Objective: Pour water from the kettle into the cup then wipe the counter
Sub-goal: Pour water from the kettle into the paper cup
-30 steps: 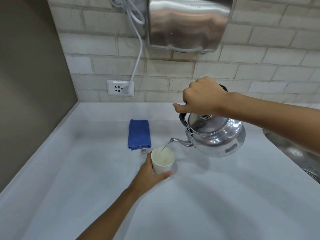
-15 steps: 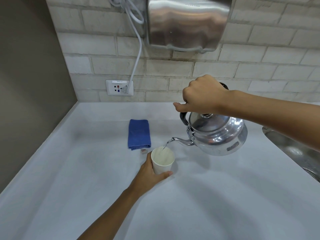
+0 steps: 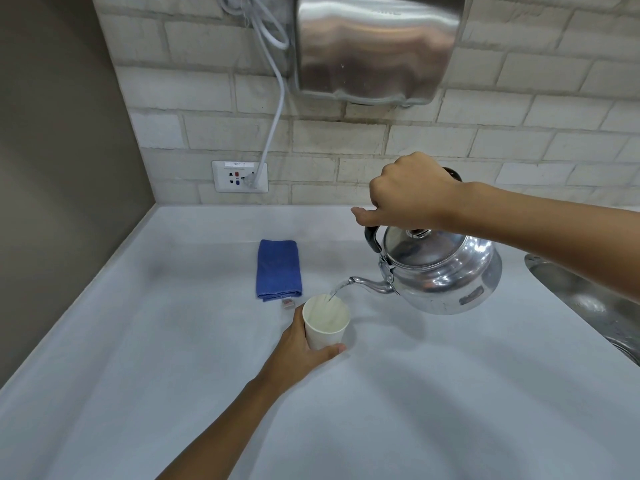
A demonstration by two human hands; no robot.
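Note:
A shiny metal kettle [image 3: 446,271] hangs tilted above the white counter [image 3: 415,393], its thin spout pointing left. My right hand [image 3: 412,192] is closed around its black top handle. A thin stream of water runs from the spout into a white paper cup [image 3: 325,323] standing on the counter. My left hand [image 3: 298,355] wraps the cup from the left and front. A folded blue cloth [image 3: 278,270] lies flat just behind and left of the cup.
A steel sink [image 3: 588,303] is set into the counter at the right edge. A steel hand dryer [image 3: 377,46] is mounted on the brick wall, its white cord running to a wall socket [image 3: 239,176]. A dark wall borders the counter's left side.
The kettle has lifted slightly and stayed tilted, with water still running into the cup. My left hand and the cup have stayed in place.

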